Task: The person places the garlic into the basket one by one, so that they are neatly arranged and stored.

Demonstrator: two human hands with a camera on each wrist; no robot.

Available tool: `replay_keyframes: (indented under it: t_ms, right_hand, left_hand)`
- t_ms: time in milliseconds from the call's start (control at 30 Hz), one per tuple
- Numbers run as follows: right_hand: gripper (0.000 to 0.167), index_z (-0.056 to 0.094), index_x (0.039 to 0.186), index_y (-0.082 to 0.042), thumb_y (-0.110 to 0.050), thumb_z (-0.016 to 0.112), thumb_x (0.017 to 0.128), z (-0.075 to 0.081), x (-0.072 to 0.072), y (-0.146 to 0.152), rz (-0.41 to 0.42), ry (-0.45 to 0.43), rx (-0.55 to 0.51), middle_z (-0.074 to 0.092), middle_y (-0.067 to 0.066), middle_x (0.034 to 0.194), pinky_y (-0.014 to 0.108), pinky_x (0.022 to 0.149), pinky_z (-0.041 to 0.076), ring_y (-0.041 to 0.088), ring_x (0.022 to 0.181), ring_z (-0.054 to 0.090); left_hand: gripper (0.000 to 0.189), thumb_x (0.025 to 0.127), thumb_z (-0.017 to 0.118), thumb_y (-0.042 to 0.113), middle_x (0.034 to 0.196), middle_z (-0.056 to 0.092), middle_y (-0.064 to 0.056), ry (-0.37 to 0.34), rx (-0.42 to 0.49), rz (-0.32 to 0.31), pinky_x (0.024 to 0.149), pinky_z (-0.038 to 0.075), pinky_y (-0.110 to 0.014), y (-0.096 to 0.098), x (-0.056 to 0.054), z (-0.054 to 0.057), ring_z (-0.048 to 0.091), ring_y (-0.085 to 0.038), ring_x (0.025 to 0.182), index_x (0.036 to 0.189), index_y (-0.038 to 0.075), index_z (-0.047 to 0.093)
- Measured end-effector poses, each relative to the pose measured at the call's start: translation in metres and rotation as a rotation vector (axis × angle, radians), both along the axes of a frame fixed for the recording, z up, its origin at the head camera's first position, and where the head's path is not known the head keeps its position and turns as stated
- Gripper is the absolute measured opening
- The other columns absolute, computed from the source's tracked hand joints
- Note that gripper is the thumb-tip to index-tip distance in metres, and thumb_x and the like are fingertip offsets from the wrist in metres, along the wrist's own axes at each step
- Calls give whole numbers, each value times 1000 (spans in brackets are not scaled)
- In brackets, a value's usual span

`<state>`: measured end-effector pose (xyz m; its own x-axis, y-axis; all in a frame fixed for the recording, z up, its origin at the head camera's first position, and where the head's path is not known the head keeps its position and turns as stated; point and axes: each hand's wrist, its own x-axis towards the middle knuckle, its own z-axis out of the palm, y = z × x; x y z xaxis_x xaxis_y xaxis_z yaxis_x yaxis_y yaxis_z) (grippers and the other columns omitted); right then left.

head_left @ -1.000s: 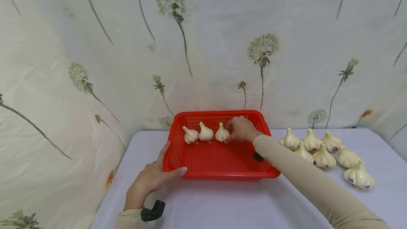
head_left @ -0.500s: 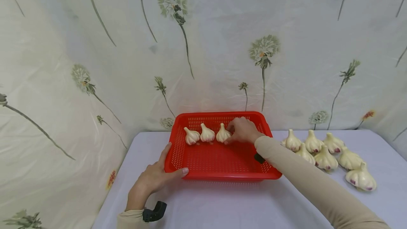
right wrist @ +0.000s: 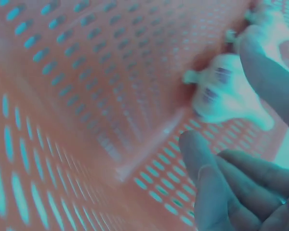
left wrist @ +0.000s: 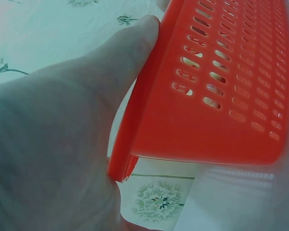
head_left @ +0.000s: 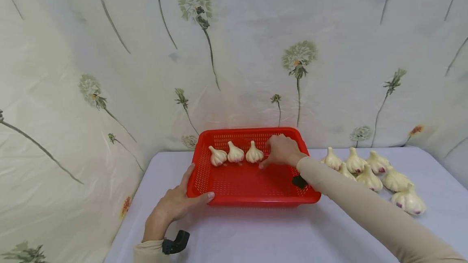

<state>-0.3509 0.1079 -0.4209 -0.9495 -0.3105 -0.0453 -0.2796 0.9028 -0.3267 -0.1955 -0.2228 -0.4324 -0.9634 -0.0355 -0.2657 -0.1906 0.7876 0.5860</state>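
A red perforated plastic basket stands on the table. In the head view my left hand holds its near left corner, thumb along the front rim and fingers at the left side. Three garlic bulbs form a row inside near the back wall: a left bulb, a middle bulb and a right bulb. Just right of that last bulb is my right hand, thumb and fingers apart. The right wrist view shows a garlic bulb beside the fingertips, with a gap between.
Several garlic bulbs lie grouped on the white-covered table to the right of the basket. Behind rises a wall covering printed with dandelions. Dark devices are strapped to both wrists.
My right hand has let go of the right garlic bulb and drawn slightly away to the right. The bulb stays in the row; the left hand keeps its place on the basket.
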Motion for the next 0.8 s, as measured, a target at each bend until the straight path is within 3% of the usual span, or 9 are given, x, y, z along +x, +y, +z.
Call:
replay_keyframes:
  t_ms: [100,200,300,367,433,633,800]
  right_hand:
    - [49,77,90,-8,-52,93,76,16,8,8,18,30,25,52,-3,64,29,55,39,17,66,48]
    - [44,73,76,-9,-49,89,82,33,15,19,60,53,37,41,-4,59,28,53,34,14,60,41]
    - [43,78,86,-5,-47,85,86,53,22,34,85,62,44,62,-1,71,33,59,49,16,67,56]
    - [46,81,99,-3,-48,83,88,65,25,45,89,54,42,76,6,89,40,70,60,21,81,69]
    - [52,81,111,-2,-49,82,89,76,28,54,88,25,21,80,12,108,46,79,63,25,92,74]
    - [52,80,112,-2,-50,79,92,100,37,84,75,-76,-43,81,9,95,40,71,62,14,72,73]
    - [59,77,117,4,-50,79,92,101,49,125,45,-90,-15,81,13,100,41,70,63,13,69,72]
  left_hand:
    - [117,78,72,81,143,62,-22,-2,0,-4,79,61,-53,0,1,0,63,-42,113,171,37,16]
    - [119,77,71,82,144,61,-23,-4,-4,-5,80,62,-54,0,1,-1,63,-43,114,171,36,15]
    - [119,77,70,83,146,60,-24,-3,-8,-7,81,62,-55,0,1,-1,63,-45,115,171,35,14]
    - [119,78,69,83,147,59,-25,-2,-9,-7,82,62,-56,0,2,0,63,-45,116,171,34,14]
    - [119,78,69,83,148,58,-26,-3,-9,-2,82,62,-57,-2,2,0,63,-46,116,171,34,13]
    - [122,76,71,83,148,58,-26,-9,-9,10,80,63,-56,-3,3,1,65,-44,113,171,33,13]
    - [122,76,71,83,149,57,-26,-10,11,7,81,63,-57,0,2,-2,64,-43,115,171,33,13]
